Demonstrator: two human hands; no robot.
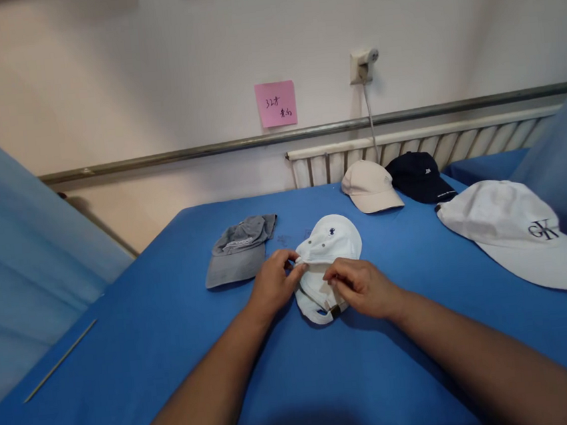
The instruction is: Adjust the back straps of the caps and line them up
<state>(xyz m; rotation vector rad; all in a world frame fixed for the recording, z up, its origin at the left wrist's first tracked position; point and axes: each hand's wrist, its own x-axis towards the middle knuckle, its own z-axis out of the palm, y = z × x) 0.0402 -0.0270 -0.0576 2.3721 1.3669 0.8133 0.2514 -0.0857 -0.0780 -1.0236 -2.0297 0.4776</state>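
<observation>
A white baseball cap point(339, 237) with a small dark emblem lies on the blue-covered table in front of me, its strap and dark buckle toward me. At its left edge, my left hand point(275, 281) pinches the fabric between thumb and fingers. My right hand point(363, 286) is closed over the cap's right side, thumb and fingertips together at the cloth; exactly what lies between them is partly hidden. A raised fold of the cap runs between the two hands. Just left of it sits a grey cap point(238, 263), its crown slumped and brim toward me.
Toward the back right stand a beige cap point(368, 181) and a navy cap point(420, 172). A larger white cap with black letters point(510, 224) is at right. A thin stick point(61, 359) lies at left on the blue cloth point(152, 359). Behind are a radiator point(421, 139) and a plugged-in cord point(369, 114).
</observation>
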